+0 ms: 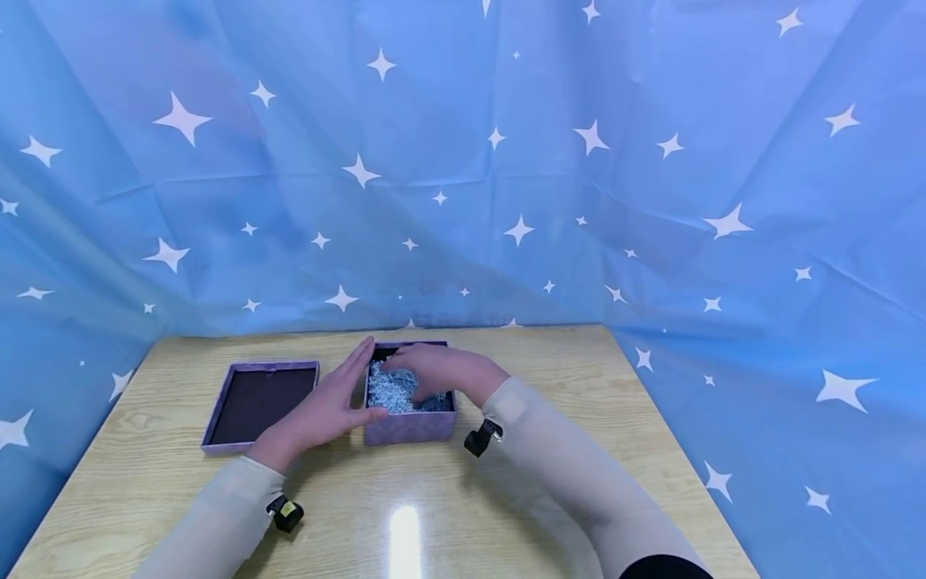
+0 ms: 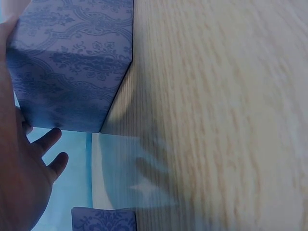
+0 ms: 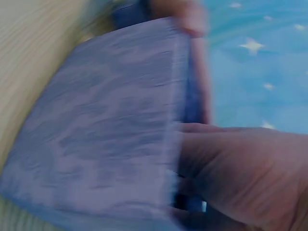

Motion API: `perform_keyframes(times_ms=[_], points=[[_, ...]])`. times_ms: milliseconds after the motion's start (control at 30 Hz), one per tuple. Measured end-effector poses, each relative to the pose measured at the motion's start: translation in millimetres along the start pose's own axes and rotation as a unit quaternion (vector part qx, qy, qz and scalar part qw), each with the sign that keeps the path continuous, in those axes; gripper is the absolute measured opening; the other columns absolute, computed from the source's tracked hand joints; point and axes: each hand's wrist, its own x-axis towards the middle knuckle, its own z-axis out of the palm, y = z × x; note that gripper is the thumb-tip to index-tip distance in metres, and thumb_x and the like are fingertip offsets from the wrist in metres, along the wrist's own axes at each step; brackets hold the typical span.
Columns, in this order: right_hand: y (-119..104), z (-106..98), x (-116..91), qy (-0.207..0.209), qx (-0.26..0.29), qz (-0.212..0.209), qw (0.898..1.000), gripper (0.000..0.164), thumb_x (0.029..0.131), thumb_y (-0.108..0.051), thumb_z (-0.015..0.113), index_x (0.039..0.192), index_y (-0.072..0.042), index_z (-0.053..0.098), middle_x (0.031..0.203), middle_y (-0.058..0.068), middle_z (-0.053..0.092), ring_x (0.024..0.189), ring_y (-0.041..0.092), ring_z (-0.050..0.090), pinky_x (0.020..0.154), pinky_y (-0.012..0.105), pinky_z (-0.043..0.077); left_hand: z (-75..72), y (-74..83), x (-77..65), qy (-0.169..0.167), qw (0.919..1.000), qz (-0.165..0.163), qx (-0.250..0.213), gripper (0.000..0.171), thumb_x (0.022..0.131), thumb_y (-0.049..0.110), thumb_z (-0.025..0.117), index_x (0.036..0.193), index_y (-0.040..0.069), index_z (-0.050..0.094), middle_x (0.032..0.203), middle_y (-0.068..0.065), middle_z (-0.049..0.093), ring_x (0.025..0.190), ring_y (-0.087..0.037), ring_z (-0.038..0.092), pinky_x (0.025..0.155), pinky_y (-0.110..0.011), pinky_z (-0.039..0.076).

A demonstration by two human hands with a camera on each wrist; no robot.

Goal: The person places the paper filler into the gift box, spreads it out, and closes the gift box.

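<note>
A purple patterned box (image 1: 410, 428) stands without its lid, with pale blue shredded paper (image 1: 391, 391) inside. My left hand (image 1: 325, 412) lies along the box's left side, its fingers mostly straight and its thumb near the front rim. In the left wrist view, that hand (image 2: 24, 163) is beside the patterned box wall (image 2: 77, 57), two fingertips beyond the edge. My right hand (image 1: 439, 372) reaches over the right rim into the box, thumb and forefinger spread apart on the shredded paper. In the right wrist view, the box wall (image 3: 106, 125) hides that hand's fingertips.
The box lid (image 1: 264, 402), dark inside with a purple rim, lies upturned on the wooden table (image 1: 347, 498) left of the box. A blue curtain (image 1: 463, 209) with white stars hangs behind and at both sides of the table.
</note>
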Motion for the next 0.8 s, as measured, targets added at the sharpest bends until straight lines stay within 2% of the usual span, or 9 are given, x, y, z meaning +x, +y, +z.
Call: perform_keyframes(times_ms=[133,233,367,533,700,800], points=[[0.5,-3.2,-9.5,0.045,0.1,0.006,0.994,0.075,0.1,-0.037,0.086,0.166,-0.018,0.054,0.168,0.001,0.053,0.154,0.021,0.049,0.123,0.038,0.044,1.4,-1.8,0.3,0.003,1.0,0.001,0.005,0.116,0.1,0.065,0.075,0.179,0.034,-0.004,0.185,0.008,-0.006,0.166,-0.045,0.018,0.124,-0.075,0.029],[-1.1,4.8,-6.4,0.058,0.105,0.009,0.993,0.076,0.101,-0.042,0.084,0.166,-0.017,0.054,0.167,0.002,0.054,0.155,0.023,0.048,0.125,0.039,0.042,2.1,-2.6,0.9,0.003,1.0,0.005,0.008,0.116,0.1,0.064,0.075,0.179,0.034,-0.004,0.185,0.007,-0.006,0.166,-0.046,0.018,0.124,-0.076,0.03],[-4.6,15.7,5.4,0.05,0.058,0.028,0.997,0.072,0.102,-0.034,0.084,0.166,-0.018,0.055,0.166,0.001,0.055,0.155,0.022,0.048,0.123,0.037,0.044,2.7,-4.3,1.9,0.004,0.9999,0.01,0.007,0.115,0.101,0.063,0.075,0.179,0.033,-0.004,0.186,0.007,-0.006,0.166,-0.046,0.018,0.124,-0.075,0.03],[-9.7,24.8,23.2,0.048,-0.016,0.061,0.997,0.061,0.102,-0.03,0.084,0.159,-0.02,0.063,0.154,-0.002,0.066,0.14,0.016,0.063,0.115,0.034,0.051,3.8,-5.5,1.2,0.007,0.9999,0.013,0.005,0.115,0.101,0.06,0.077,0.179,0.032,-0.003,0.186,0.007,-0.005,0.167,-0.044,0.017,0.126,-0.072,0.028],[-16.5,33.3,35.1,0.048,-0.128,0.069,0.988,0.048,0.103,-0.036,0.083,0.149,-0.025,0.072,0.14,-0.004,0.074,0.126,0.015,0.07,0.11,0.035,0.055,4.1,-5.5,1.6,0.006,0.9998,0.02,0.004,0.114,0.102,0.055,0.078,0.179,0.03,-0.002,0.186,0.004,-0.005,0.167,-0.043,0.016,0.127,-0.07,0.027],[-18.0,33.7,36.8,0.054,-0.149,0.068,0.985,0.044,0.103,-0.036,0.083,0.145,-0.026,0.074,0.136,-0.004,0.076,0.123,0.016,0.072,0.107,0.036,0.057,3.1,-5.0,2.8,0.009,0.9997,0.02,0.007,0.115,0.102,0.054,0.078,0.179,0.03,-0.002,0.186,0.006,-0.005,0.167,-0.043,0.016,0.128,-0.07,0.027]])
